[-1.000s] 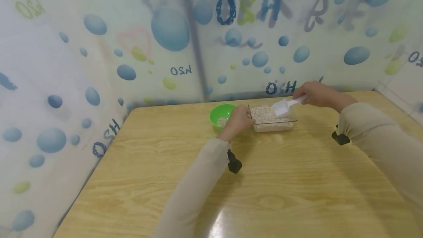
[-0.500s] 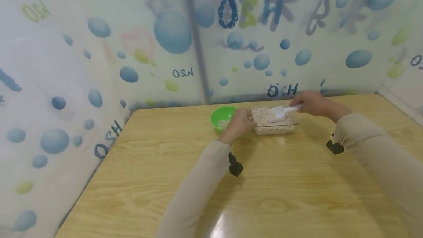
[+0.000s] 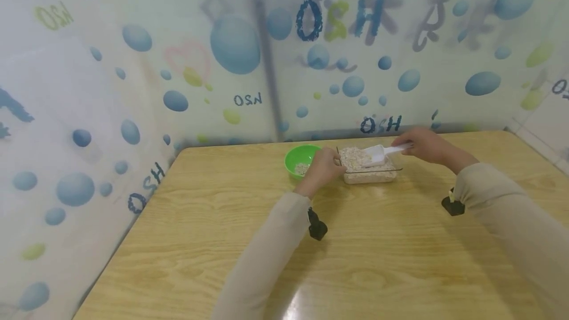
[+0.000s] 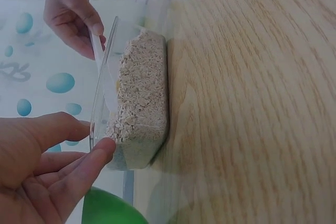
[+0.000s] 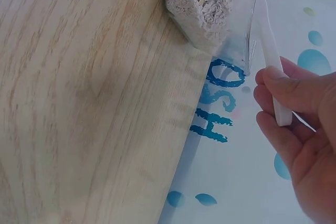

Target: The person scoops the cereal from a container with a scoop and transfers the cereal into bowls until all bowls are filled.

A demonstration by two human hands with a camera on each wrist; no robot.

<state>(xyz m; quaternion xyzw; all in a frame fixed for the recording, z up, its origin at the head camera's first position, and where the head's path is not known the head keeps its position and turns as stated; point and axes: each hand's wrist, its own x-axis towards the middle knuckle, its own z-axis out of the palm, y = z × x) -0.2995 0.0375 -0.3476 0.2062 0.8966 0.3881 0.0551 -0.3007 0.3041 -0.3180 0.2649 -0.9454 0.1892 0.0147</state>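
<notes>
A clear rectangular container (image 3: 371,178) filled with pale flakes like rolled oats (image 4: 142,85) stands at the table's back. My left hand (image 3: 321,169) pinches its left rim between thumb and fingers, as the left wrist view (image 4: 58,166) shows. With my right hand (image 3: 424,145) I grip the handle of a white scoop (image 3: 377,154); the right wrist view shows fingers and thumb around the handle (image 5: 272,45). The scoop's head lies in the flakes, and its load is hard to make out. Left of the container, a green bowl (image 3: 306,151) holds some flakes, partly hidden by my left hand.
The wooden table (image 3: 249,221) reaches toward me from a wall (image 3: 191,38) printed with blue and green dots. Both container and bowl stand close to that wall. A dark wrist device (image 3: 317,226) hangs under my left sleeve, another (image 3: 453,205) under the right.
My right hand has lowered the scoop from a tilted position above the flakes into them, and its head now lies flatter. The left hand has kept its hold on the rim.
</notes>
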